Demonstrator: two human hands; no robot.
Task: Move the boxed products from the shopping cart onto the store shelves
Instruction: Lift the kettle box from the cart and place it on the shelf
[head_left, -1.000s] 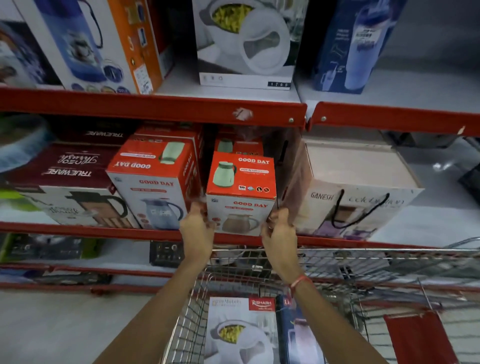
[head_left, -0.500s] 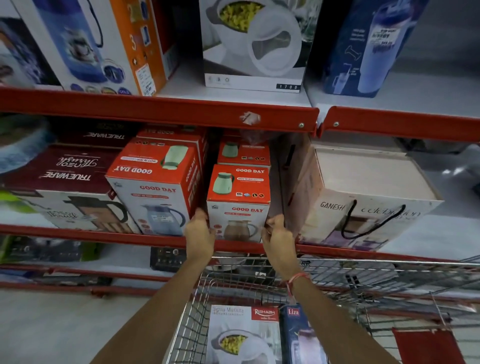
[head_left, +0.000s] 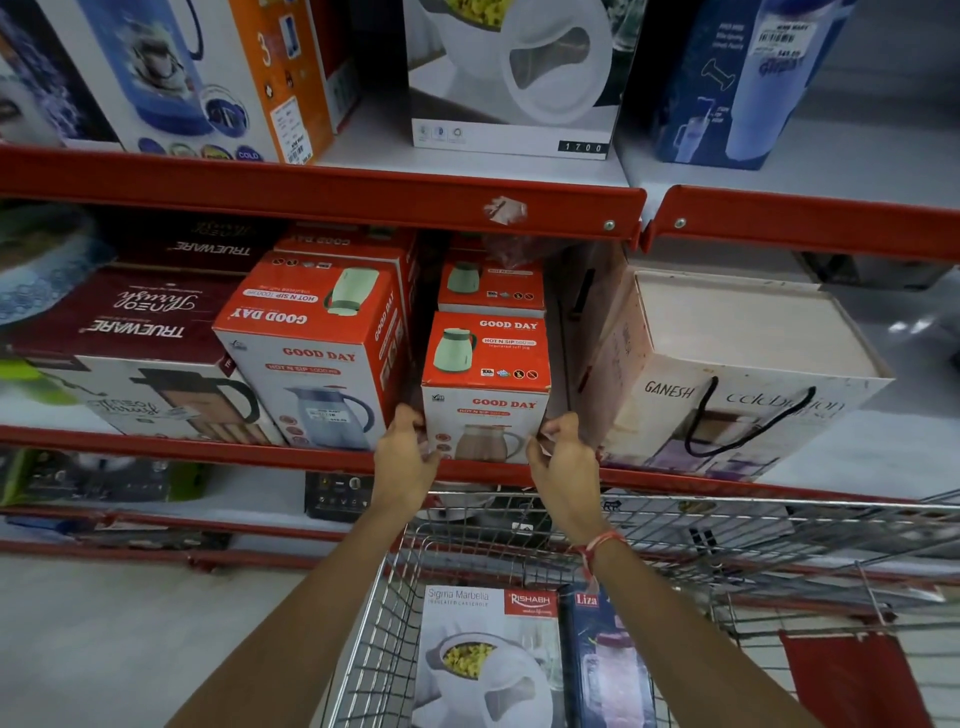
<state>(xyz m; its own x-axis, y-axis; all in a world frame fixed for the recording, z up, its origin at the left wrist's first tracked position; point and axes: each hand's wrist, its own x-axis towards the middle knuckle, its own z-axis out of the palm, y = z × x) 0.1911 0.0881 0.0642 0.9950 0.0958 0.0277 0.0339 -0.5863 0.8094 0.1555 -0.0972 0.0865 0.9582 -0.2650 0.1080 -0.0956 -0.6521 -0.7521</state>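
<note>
- Two hands frame one small red-and-white Good Day box (head_left: 485, 387), which stands upright on the middle shelf (head_left: 218, 451) with its front face near the red lip.
- The left hand (head_left: 405, 457) has its grip curled against the box's lower left corner, and the right hand (head_left: 563, 457) curls at the lower right corner. A hold low on both sides lets the person square the box and slide it back without tipping it.
- The fingers are bent and appear to touch the cardboard. Whether they clamp it or only nudge it is hard to judge, as the fingertips are partly hidden by the backs of the hands.
- Just left of the left grip stands a larger Good Day box (head_left: 317, 358), and behind the held box sits a second small box (head_left: 491, 283) of the same kind. The slot seems chosen so that like products line up in a row.
- Right of the right grip, a pale Ganesh box (head_left: 727, 374) with a black cord handle leans slightly and leaves a narrow gap, so the right fingers have little room.
- Below both grips, the shopping cart (head_left: 779, 512) holds a white casserole box (head_left: 483, 654) and, touching its right side, a dark blue Liza box (head_left: 608, 670). By this judgement, these two remain to be shelved.
</note>
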